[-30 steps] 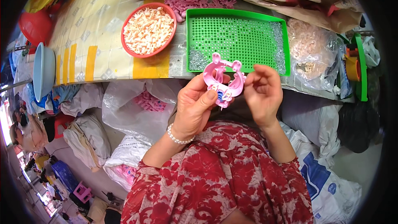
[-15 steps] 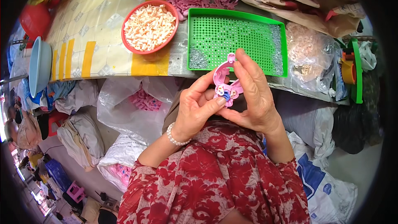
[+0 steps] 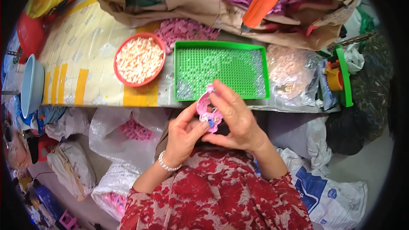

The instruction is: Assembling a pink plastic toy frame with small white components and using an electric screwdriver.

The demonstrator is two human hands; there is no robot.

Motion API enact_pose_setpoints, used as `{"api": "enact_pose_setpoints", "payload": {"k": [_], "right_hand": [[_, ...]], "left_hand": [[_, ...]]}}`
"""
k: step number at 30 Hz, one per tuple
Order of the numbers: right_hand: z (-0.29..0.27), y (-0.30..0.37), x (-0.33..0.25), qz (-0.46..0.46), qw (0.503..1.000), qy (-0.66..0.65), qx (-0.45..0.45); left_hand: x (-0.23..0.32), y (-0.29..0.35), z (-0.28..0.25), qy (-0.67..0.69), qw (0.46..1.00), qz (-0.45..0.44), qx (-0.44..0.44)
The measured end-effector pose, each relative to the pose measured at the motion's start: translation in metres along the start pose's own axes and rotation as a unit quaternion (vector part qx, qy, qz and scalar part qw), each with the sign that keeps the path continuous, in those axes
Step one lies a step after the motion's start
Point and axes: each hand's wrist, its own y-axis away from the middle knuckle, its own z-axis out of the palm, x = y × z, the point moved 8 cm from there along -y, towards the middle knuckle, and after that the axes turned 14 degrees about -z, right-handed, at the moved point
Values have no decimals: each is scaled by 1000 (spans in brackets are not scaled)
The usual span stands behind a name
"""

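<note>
In front of my body, a curved pink plastic toy part [image 3: 203, 107] with small white pieces and a blue piece in its lower end is held between my hands. My left hand [image 3: 184, 133], with a pearl bracelet on the wrist, pinches that lower end between thumb and fingers. My right hand [image 3: 237, 118] curls round the opposite side, its thumb low by the base and its long fingers against the upper curve. Just beyond them lies a green perforated tray [image 3: 221, 45] with small silvery screws or pins heaped along its sides.
A red basket [image 3: 162, 67] of small cream-coloured parts stands left of the tray. Behind are pink parts [image 3: 187, 33] and a large brown paper sack [image 3: 170, 1], with an orange electric screwdriver [image 3: 269, 1] hanging over it. A clear bag [image 3: 292, 74] of pale parts lies to the right.
My view has tilted upward, so the table and tray sit lower and more of the paper sack and orange tool shows. Both hands keep hold of the pink part.
</note>
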Motion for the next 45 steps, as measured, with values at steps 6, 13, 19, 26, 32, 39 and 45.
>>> {"api": "enact_pose_setpoints", "payload": {"k": [6, 13, 19, 26, 32, 39, 45], "right_hand": [[-4, -2, -1, -2, 1000, 3, -15], [-95, -12, 47, 112, 962, 97, 230], [-140, -92, 119, 139, 933, 181, 280], [-117, -90, 134, 116, 922, -28, 369], [-103, -59, 123, 165, 930, -87, 318], [-96, -42, 121, 148, 913, -167, 342], [-80, -35, 128, 163, 907, -112, 371]], "left_hand": [[4, -1, 2, -20, 1000, 13, -14], [-6, -6, -8, -36, 999, 2, -6], [-9, -5, 1, -25, 999, -18, -28], [-10, -5, -5, -13, 999, -9, -29], [-12, -9, -8, -12, 999, -6, -29], [-11, -10, -3, 20, 999, 14, -30], [-9, -7, -8, 18, 999, 32, -13]]}}
